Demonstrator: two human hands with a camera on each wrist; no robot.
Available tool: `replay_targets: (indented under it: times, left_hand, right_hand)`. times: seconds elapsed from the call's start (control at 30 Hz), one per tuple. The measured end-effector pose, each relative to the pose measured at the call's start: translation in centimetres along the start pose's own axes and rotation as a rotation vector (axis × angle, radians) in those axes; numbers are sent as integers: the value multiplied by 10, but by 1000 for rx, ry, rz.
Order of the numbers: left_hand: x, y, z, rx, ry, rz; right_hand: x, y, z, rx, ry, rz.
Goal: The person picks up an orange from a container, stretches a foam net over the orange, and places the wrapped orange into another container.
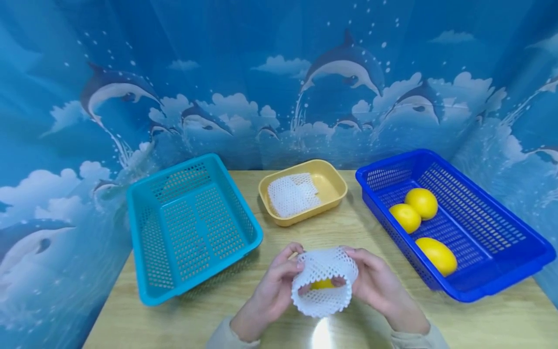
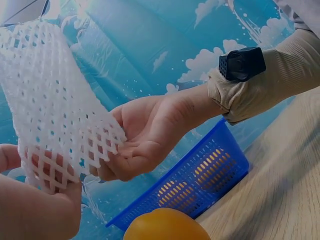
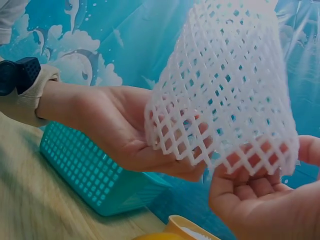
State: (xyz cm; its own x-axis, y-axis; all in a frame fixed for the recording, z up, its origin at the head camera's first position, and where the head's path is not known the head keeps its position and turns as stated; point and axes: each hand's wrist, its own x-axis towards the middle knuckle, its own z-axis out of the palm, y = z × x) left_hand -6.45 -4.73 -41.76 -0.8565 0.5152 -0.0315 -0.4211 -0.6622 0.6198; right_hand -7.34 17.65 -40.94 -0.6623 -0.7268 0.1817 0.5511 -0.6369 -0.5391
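White foam mesh [image 1: 327,260] is gripped by left hand [image 1: 274,287] and right hand [image 1: 380,283], fingers curled; yellow fruit [image 2: 167,226] shows below

A dolphin-print curtain [image 1: 244,58] hangs behind the table [image 1: 492,322].

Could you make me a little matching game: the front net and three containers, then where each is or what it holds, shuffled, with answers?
1. front net
2. blue basket
3. yellow tray
4. teal basket

A. leftmost in the head view
B. held by left hand and right hand
C. contains three yellow fruits
D. contains other netting

Pairs: 1-B; 2-C; 3-D; 4-A
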Motion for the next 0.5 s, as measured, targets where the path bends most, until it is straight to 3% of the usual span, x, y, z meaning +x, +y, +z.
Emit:
replay_targets:
  times: [0.17, 0.33, 0.5]
  left_hand:
    - [0, 1, -1, -13, 74, -25]
    - [1, 0, -5, -24, 100, -31]
    - [5, -8, -14, -26, 180, -19]
  right_hand:
    - [-1, -6, 0, 42, 65, -15]
    - [-4, -7, -5, -3, 218, -26]
    - [-7, -1, -20, -81, 373, -12]
